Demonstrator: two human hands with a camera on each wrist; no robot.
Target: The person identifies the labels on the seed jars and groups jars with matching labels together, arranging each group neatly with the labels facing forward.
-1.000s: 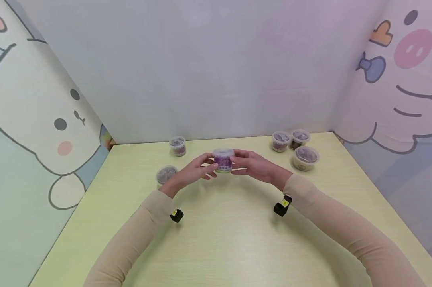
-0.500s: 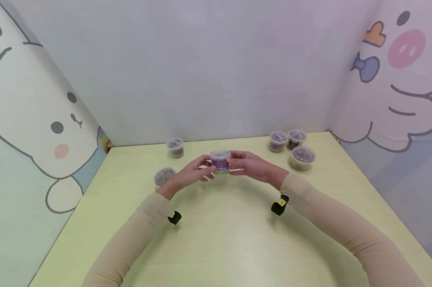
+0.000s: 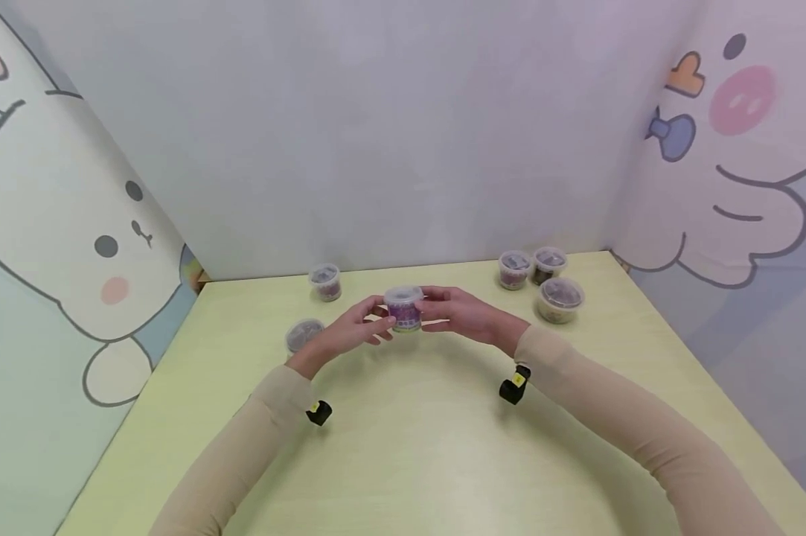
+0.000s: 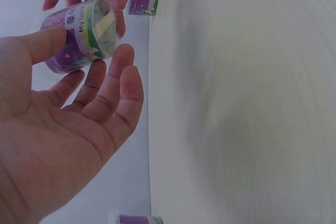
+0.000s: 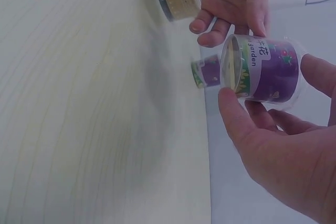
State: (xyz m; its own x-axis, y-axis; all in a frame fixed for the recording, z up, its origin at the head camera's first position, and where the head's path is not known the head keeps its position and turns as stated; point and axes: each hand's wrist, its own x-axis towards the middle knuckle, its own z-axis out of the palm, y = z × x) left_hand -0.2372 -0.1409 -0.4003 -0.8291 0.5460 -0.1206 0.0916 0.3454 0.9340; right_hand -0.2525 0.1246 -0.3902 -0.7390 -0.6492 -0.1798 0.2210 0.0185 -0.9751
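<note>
Between both hands, above the table, is a small clear plastic cup [image 3: 403, 310] with a white lid and a purple printed label. Printed on the label [image 5: 270, 72] are flowers, a green band and the word "garden". From the left side my left hand [image 3: 349, 327] holds it, thumb on the label and fingertips along the lower side, as the left wrist view shows. My right hand [image 3: 466, 316] grips it from the other side; in the right wrist view its thumb is at the lid end and a fingertip at the base. The cup stands upright in the head view.
A similar purple cup [image 3: 325, 282] stands at the back left, and a wider lidded tub [image 3: 304, 333] is partly behind my left wrist. At the back right stand two small lidded cups [image 3: 513, 270] [image 3: 548, 265] and a wider tub [image 3: 560, 300]. White curtains [image 3: 403, 149] enclose the table.
The head view has shifted slightly, moving everything a little left and down in it. Both hands keep hold of the cup, its pose nearly the same.
</note>
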